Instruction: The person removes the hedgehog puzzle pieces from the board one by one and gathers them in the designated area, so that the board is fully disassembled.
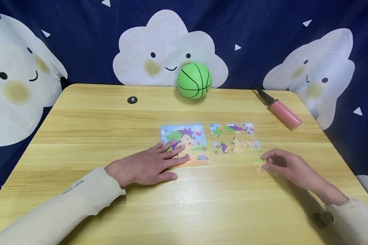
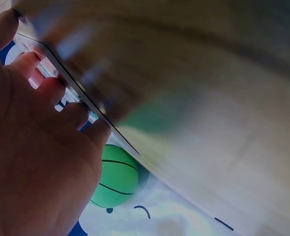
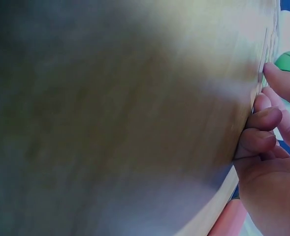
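My left hand [image 1: 150,165] lies flat with its fingers spread over a jigsaw puzzle board [image 1: 199,136]. The board pictures a purple-haired hedgehog, and my fingers hide part of its lower left. To the right, the thumb and index finger of my right hand [image 1: 289,166] pinch the right side of a small green and orange puzzle piece [image 1: 258,160] on the table. Loose puzzle pieces lie between the hands in two rows, an upper row [image 1: 235,128] and a lower row [image 1: 237,149]. In the right wrist view, the fingers of my right hand [image 3: 277,162] are curled near the tabletop.
At the back edge of the wooden table [image 1: 110,119] sits a green ball [image 1: 194,81] with black lines. A black round chip [image 1: 132,100] lies at the back left. Toward the back right is a pink hand pump [image 1: 285,114] with a black nozzle. Behind hangs a dark blue cloud-patterned curtain [image 1: 248,20].
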A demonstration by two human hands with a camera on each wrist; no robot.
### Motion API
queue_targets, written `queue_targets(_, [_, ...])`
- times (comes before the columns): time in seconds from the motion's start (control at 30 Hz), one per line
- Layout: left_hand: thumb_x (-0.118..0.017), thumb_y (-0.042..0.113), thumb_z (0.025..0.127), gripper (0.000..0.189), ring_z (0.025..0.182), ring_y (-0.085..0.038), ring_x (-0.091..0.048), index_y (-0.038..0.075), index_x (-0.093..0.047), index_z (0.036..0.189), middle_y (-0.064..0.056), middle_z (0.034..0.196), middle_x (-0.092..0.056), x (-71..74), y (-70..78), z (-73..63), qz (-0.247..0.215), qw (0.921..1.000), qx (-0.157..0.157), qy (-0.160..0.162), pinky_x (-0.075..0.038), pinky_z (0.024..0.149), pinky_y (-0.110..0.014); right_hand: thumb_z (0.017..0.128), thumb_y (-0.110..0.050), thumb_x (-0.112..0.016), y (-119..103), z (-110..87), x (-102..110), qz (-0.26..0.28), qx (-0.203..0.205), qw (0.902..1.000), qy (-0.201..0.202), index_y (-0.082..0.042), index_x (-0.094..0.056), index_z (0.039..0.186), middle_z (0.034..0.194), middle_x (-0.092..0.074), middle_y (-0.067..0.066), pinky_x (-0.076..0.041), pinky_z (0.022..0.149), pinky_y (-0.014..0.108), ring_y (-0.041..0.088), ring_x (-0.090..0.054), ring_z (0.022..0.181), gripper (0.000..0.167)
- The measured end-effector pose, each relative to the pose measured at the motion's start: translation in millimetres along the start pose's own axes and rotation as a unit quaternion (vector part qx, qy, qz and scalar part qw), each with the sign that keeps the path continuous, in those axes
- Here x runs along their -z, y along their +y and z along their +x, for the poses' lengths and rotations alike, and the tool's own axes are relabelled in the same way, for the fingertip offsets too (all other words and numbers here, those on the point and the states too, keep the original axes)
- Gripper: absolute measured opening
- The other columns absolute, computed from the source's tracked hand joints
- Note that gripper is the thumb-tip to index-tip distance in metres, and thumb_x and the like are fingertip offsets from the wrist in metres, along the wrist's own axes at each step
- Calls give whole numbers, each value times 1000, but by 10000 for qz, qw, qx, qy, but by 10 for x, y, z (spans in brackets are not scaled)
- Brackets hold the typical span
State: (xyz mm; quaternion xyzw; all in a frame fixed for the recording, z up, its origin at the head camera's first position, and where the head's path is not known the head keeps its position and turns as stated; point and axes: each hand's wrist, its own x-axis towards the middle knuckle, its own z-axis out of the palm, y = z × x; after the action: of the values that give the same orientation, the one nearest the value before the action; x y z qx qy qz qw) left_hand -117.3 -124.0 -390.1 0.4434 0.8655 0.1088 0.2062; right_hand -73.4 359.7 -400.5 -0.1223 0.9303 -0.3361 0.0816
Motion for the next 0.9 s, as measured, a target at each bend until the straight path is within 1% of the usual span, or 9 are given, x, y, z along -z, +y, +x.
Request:
queue_targets(0.23, [-45, 47, 117, 61, 172, -36, -6, 32, -29, 174, -3, 185, -14, -3, -5, -8, 106, 9999, -24, -53, -11, 139, -61, 102, -11, -78, 33, 27, 11, -22, 3, 10000, 54, -12, -75, 123, 99, -70, -2, -52, 71, 17, 3, -63, 86, 21])
queue_targets(0.37, [-44, 48, 117, 62, 172, -35, -5, 31, -28, 175, -4, 185, -12, -5, -4, 1, 134, 9999, -55, -69, -10, 139, -61, 104, -10, -76, -46, 101, 41, -112, 78, 9998, 166, -13, -77, 122, 105, -73, -1, -52, 74, 14, 2, -62, 89, 18])
queue_targets(0.4, [-44, 49, 117, 62, 172, -35, -5, 31, -27, 175, -4, 185, -11, -4, -5, 2, 134, 9999, -54, -67, -10, 139, -61, 104, -11, -75, -89, 131, 47, -141, 82, 9997, 193, -13, -77, 121, 106, -74, -1, -52, 73, 14, 2, -62, 90, 17])
queue_targets(0.43, [-44, 49, 117, 62, 172, -35, -5, 31, -28, 175, -4, 185, -11, -5, -7, 4, 133, 9999, -61, -62, -10, 139, -61, 104, -12, -75, -138, 165, 50, -145, 74, 9997, 203, -13, -77, 121, 104, -74, 0, -52, 71, 16, 3, -62, 87, 16])
queue_targets(0.53, [-45, 49, 117, 63, 172, -35, -4, 31, -28, 174, -5, 185, -10, -8, -15, 6, 121, 9999, -89, -47, -9, 139, -61, 105, -14, -75, -315, 276, 46, -117, 79, 9997, 176, -14, -77, 121, 94, -70, 1, -49, 63, 22, 7, -58, 78, 16])
queue_targets(0.63, [-46, 50, 116, 63, 172, -35, -5, 31, -29, 174, -7, 185, -9, -10, -19, -3, 149, 9998, -151, -7, -9, 139, -61, 104, -13, -76, -503, 405, -1, -38, 208, 9997, 87, -14, -77, 120, 88, -66, 2, -46, 59, 28, 12, -55, 73, 16])
queue_targets(0.77, [-47, 52, 116, 62, 172, -33, -5, 33, -32, 173, -8, 185, -8, -7, -33, -39, 158, 9995, -216, 137, -9, 139, -61, 103, -15, -78, -773, 603, -118, 93, 487, 9987, -115, -16, -79, 117, 98, -71, 0, -49, 66, 26, 15, -58, 78, 14])
queue_targets(0.87, [-48, 52, 115, 61, 172, -33, -6, 35, -34, 172, -7, 185, -8, 6, -56, -97, 114, 9995, -192, 240, -9, 139, -62, 102, -16, -79, -955, 744, -244, 296, 682, 9966, -345, -15, -79, 114, 105, -73, -1, -53, 72, 24, 17, -62, 83, 12])
queue_targets(0.9, [-49, 52, 115, 61, 172, -33, -6, 35, -34, 172, -7, 185, -9, 12, -66, -121, 108, 9994, -180, 262, -9, 138, -62, 102, -15, -79, -1003, 789, -294, 341, 772, 9956, -402, -14, -80, 113, 105, -74, 0, -54, 73, 24, 18, -63, 83, 11])
